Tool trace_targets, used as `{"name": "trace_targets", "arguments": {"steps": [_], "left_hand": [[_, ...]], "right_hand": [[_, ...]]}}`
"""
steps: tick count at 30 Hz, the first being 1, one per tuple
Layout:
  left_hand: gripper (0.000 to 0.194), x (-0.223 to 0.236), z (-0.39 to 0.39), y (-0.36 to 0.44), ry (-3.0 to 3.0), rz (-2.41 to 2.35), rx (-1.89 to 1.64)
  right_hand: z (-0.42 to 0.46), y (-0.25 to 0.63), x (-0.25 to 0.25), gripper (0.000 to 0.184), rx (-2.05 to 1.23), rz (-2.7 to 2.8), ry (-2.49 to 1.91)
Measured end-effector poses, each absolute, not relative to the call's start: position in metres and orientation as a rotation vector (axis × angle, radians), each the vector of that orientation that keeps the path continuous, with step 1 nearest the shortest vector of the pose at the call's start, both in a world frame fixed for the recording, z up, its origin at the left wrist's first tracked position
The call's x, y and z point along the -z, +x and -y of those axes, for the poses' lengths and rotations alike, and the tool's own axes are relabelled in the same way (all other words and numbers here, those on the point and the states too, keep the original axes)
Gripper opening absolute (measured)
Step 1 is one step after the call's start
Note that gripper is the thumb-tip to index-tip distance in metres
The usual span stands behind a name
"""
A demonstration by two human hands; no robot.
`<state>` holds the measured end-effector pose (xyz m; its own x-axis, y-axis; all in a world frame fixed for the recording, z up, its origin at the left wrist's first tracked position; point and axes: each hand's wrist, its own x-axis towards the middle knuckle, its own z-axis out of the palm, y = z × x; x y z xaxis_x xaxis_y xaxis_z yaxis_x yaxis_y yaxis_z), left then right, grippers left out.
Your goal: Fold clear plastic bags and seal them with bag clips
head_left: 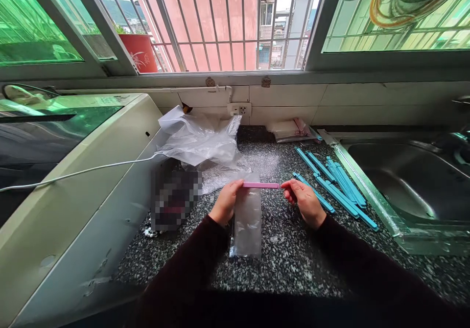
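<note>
A small clear plastic bag lies on the speckled granite counter in front of me. A pink sealing clip runs across the bag's top edge. My left hand pinches the clip's left end together with the bag's top. My right hand pinches the clip's right end. Both sleeves are dark. Several blue sealing clips lie loose on the counter just right of my right hand.
A crumpled heap of clear plastic bags sits behind the small bag. A white appliance with a white cable stands at left. A steel sink is at right. More packets lie by the back wall under a barred window.
</note>
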<state>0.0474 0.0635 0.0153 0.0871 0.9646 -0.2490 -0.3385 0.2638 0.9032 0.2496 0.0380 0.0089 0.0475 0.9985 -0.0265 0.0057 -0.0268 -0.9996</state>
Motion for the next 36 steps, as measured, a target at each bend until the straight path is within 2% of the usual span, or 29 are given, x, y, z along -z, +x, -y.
{"name": "trace_targets", "arguments": {"steps": [3, 8, 11, 18, 28, 36], "left_hand": [[0.031, -0.016, -0.063, 0.048, 0.802, -1.038, -1.116], [0.036, -0.014, -0.057, 0.052, 0.888, -1.008, -1.03], [0.039, -0.013, -0.056, 0.055, 0.877, -0.953, -0.998], [0.06, -0.009, -0.058, 0.052, 0.879, -0.909, -0.961], [0.053, -0.01, -0.056, 0.052, 1.284, -1.012, -0.985], [0.051, -0.006, -0.054, 0.056, 1.108, -0.96, -1.029]], "right_hand": [[-0.038, 0.252, -0.011, 0.049, -0.995, 1.337, -1.298], [-0.031, 0.253, -0.015, 0.032, -0.191, 1.955, -1.285], [-0.029, 0.253, -0.012, 0.018, 0.061, 2.138, -1.272], [-0.03, 0.254, -0.01, 0.018, 0.136, 2.172, -1.279], [-0.027, 0.252, -0.005, 0.018, 0.144, 2.248, -1.421], [-0.028, 0.252, -0.001, 0.022, 0.086, 2.288, -1.361]]}}
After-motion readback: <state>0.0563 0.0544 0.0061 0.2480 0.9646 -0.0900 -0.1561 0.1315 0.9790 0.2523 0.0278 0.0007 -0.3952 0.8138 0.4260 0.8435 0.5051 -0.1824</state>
